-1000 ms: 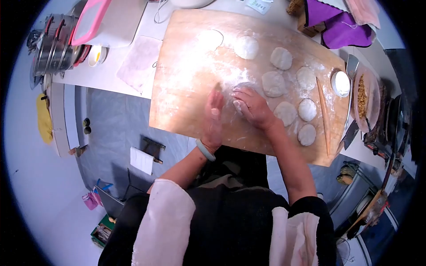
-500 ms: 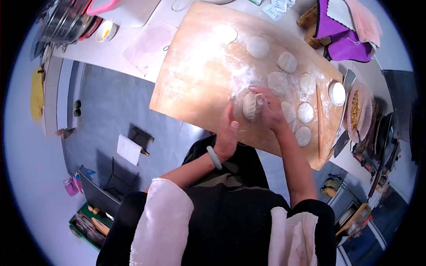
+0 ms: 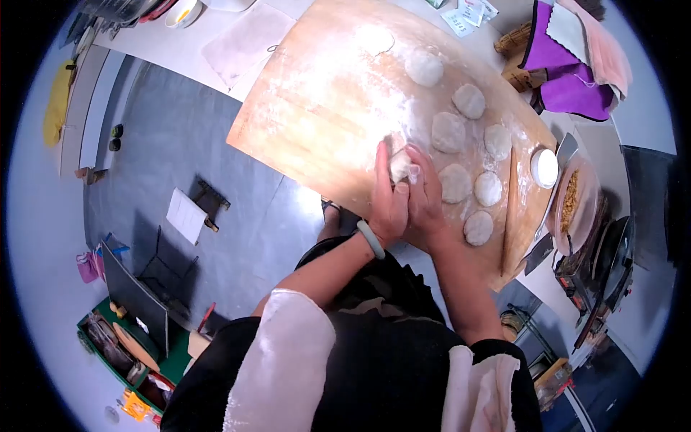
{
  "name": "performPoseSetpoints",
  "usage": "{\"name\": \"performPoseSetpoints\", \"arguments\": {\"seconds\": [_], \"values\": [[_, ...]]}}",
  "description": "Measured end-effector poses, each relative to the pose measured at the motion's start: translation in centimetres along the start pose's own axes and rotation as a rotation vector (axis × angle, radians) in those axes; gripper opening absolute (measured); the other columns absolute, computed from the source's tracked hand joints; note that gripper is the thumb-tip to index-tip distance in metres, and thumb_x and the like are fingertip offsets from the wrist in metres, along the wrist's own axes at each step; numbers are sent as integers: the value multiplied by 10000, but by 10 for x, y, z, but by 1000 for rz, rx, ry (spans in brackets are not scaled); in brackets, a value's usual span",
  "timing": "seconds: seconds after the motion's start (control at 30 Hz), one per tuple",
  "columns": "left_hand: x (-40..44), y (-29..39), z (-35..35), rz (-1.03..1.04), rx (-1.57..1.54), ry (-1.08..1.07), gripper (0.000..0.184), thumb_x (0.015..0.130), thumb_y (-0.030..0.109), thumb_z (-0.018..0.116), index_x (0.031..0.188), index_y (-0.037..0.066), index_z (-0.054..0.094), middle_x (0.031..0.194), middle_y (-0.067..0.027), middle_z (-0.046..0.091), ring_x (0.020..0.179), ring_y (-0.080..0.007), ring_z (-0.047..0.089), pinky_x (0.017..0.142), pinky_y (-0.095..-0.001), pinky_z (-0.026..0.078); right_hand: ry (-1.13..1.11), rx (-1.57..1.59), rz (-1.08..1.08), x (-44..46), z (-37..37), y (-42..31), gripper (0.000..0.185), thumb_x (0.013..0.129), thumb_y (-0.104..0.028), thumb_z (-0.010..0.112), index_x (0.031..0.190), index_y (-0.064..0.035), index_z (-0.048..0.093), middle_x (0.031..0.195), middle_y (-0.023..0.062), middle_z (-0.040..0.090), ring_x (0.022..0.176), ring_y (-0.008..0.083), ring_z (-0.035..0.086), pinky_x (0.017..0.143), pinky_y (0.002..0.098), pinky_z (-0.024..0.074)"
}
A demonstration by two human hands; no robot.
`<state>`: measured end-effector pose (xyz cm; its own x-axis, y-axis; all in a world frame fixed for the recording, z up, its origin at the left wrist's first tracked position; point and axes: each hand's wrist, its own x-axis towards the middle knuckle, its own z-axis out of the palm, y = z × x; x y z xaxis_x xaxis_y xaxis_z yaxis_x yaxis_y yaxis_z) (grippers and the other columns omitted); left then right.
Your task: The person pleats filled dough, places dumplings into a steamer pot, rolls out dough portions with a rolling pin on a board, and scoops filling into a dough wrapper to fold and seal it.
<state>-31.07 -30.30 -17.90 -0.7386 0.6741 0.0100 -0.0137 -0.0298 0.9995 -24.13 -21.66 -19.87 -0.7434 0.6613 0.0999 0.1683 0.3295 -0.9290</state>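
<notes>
A pale dough dumpling (image 3: 398,165) is cupped between my two hands near the front edge of the floured wooden board (image 3: 302,108). My left hand (image 3: 389,207), a pale bangle on its wrist, presses on the dumpling's left side. From the right, my right hand (image 3: 426,191) curls its fingers against it, so part of the dumpling is hidden. Several flat dough rounds (image 3: 454,183) lie on the board, mostly to the right of my hands. Beyond them rests a thin wooden rolling pin (image 3: 510,209).
A white round container (image 3: 544,168) stands at the board's right edge. Past it are a bowl of crumbly filling (image 3: 571,204) and a black pan (image 3: 615,245). Purple cloth (image 3: 576,93) hangs at the back right. A small stool (image 3: 210,203) is on the floor, left.
My left hand, earlier apart from the dumpling with fingers stretched, now closes against it. My right hand has come in from the other side. The whole view has shifted slightly.
</notes>
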Motion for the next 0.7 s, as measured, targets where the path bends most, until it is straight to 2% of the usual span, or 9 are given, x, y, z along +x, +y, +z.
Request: {"name": "performPoseSetpoints", "arguments": {"seconds": [0.2,0.23,0.3,0.33,0.4,0.47,0.57,0.67,0.7], "values": [[19,-17,-34,74,-237,10,595,885,83,323,1443,-107,243,1483,-244,337,1384,-304,331,1146,-369,255,85,193,138,-12,-4,-7,337,971,-104,396,1252,21,533,1289,183,551,1262,298,474,1103,380,315],[13,-13,-31,35,-217,24,666,937,299,349,1449,-106,222,1482,-234,333,1386,-291,320,1149,-373,248,53,184,117,-6,-6,-9,325,970,-104,400,1233,20,545,1274,184,560,1252,301,481,1097,379,322],[-1,-7,-25,28,-20,8,738,933,378,383,1452,-114,203,1481,-252,315,1394,-325,288,1160,-395,213,-13,168,76,5,-8,-10,304,967,-103,406,1194,18,568,1244,186,578,1232,306,497,1085,379,335],[-6,-10,-23,59,158,-25,702,877,241,392,1448,-123,205,1481,-279,300,1399,-372,268,1168,-413,186,-42,148,52,6,-7,-8,293,963,-103,410,1171,17,579,1232,187,583,1219,310,506,1076,381,344],[-16,-3,-13,78,239,-42,718,821,145,423,1443,-133,199,1476,-328,270,1392,-467,231,1175,-455,146,-97,101,1,6,-4,-1,275,956,-103,419,1126,15,601,1207,189,594,1193,318,524,1057,385,363],[-21,-18,-4,33,191,-49,733,848,232,433,1439,-134,204,1479,-338,258,1390,-479,226,1168,-483,140,-83,75,-25,1,-4,6,277,960,-127,421,1104,16,609,1193,196,598,1175,327,536,1042,390,376],[-28,-22,-10,263,380,-151,745,870,311,431,1432,-132,225,1476,-349,252,1388,-487,223,1161,-507,138,-57,67,-41,-5,-3,5,293,972,-167,418,1072,21,620,1168,205,607,1150,328,556,1020,393,398],[-26,-15,-18,165,359,-109,798,914,454,423,1429,-128,237,1475,-355,244,1386,-492,224,1156,-518,140,36,172,9,-1,-4,-3,287,968,-147,411,1068,23,620,1173,196,610,1151,318,560,1018,389,403],[-22,-10,-21,178,335,-63,886,923,591,386,1426,-125,246,1474,-362,236,1379,-499,233,1152,-520,148,61,184,46,0,-6,-1,281,960,-130,411,1068,22,621,1177,187,614,1146,308,564,1020,389,403]]}}
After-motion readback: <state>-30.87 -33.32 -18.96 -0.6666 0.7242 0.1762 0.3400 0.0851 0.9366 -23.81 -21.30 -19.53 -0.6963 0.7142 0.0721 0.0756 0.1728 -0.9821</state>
